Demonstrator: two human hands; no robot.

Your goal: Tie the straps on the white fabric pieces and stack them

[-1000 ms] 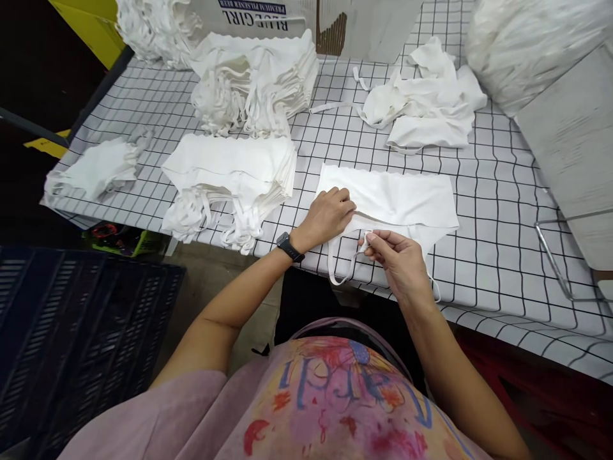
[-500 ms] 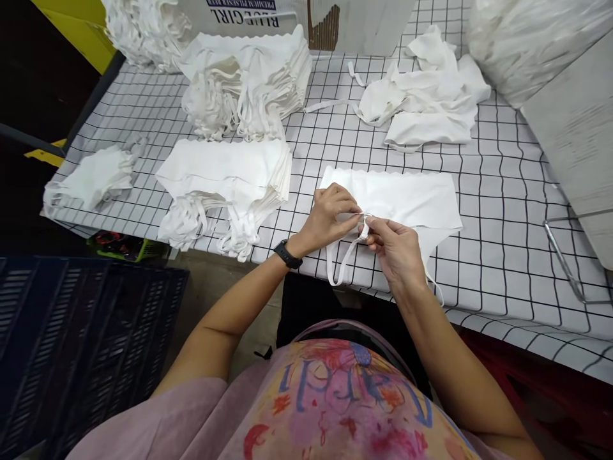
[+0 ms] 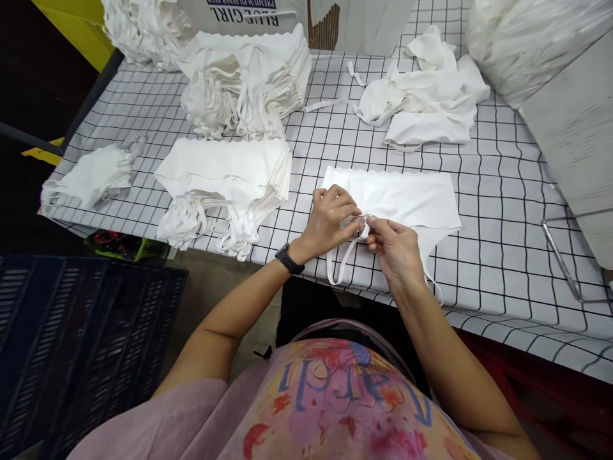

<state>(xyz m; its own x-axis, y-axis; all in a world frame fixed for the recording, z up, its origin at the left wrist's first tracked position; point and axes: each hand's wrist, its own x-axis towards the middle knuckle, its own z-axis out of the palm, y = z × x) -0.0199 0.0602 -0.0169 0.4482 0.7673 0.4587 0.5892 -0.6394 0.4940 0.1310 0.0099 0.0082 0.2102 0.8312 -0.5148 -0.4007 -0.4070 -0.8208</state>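
A white strappy garment (image 3: 412, 195) lies spread flat on the table in front of me, its scalloped edge away from me. Over its left part, my left hand (image 3: 332, 217) pinches at the strap with thumb and index finger. My right hand (image 3: 395, 246) is closed on the same white strap (image 3: 341, 265), its fingertips almost touching the left ones. The strap loops down towards the table's front edge. Between the fingertips is a small detail on the strap, too small to make out. A black watch (image 3: 288, 259) is on my left wrist.
Stacks of similar white garments (image 3: 225, 169) lie to the left, with a taller stack (image 3: 249, 76) behind. A loose heap (image 3: 426, 96) sits at the back right. Cardboard boxes (image 3: 368, 25), a plastic bag (image 3: 541, 45) and a metal wire frame (image 3: 562, 262) border the grid-patterned tablecloth (image 3: 507, 191).
My left hand has shifted very slightly, its fingertips still at the strap. The right hand keeps its grip, and the garment stays in place.
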